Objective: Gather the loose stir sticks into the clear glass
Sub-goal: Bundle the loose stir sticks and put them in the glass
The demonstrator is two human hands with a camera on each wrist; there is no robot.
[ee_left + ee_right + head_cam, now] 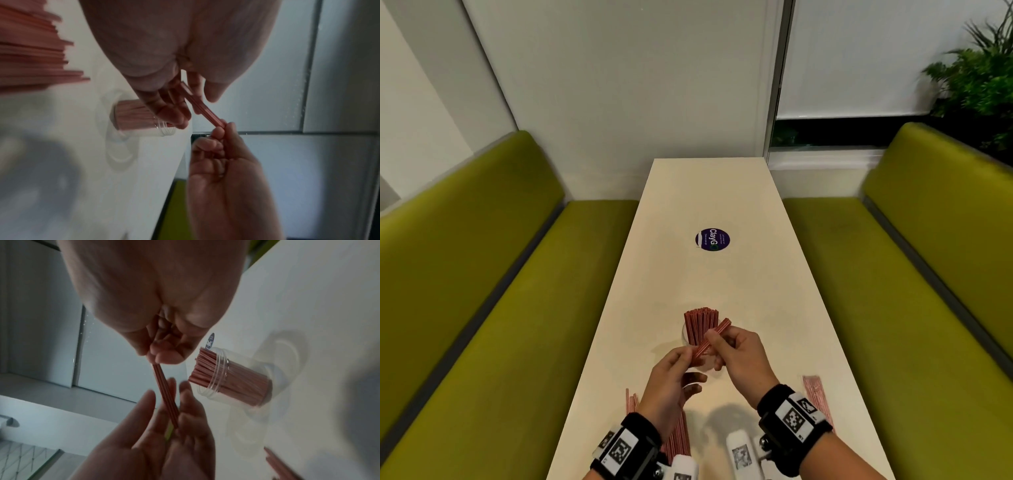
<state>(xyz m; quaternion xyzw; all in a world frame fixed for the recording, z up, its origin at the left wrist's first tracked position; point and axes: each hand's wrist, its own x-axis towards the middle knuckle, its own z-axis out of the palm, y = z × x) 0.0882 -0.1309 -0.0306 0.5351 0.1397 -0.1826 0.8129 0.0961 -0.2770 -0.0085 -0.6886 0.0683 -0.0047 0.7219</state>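
Nearest, at the bottom edge of the head view: black wrist straps with white coded tags (796,418) on both wrists. Just beyond, a loose fan of thin red plastic stir sticks (678,435) flat on the long cream table (774,274) under the left wrist, and a smaller pile of the same red sticks (815,394) near the table's right edge.

Mid-step, by the look of it: squaring up a small bundle of red sticks (710,339) in the air, just short of the clear glass (222,369), already packed with upright red sticks (701,325). Right hand (743,356) raised, fingers and thumb curled round the bundle's upper part. Left hand (671,373) below and slightly nearer, fingers (185,395) half-curled and pinching the lower end.

Next, most likely: tipping the bundle upright, aiming for a gap among the crowded sticks, lowering gently. Little room left, so risk of snagging on stick tops or nudging the glass.

Further off, a round purple sticker (712,239) on the tabletop; green padded benches (482,291) either side.
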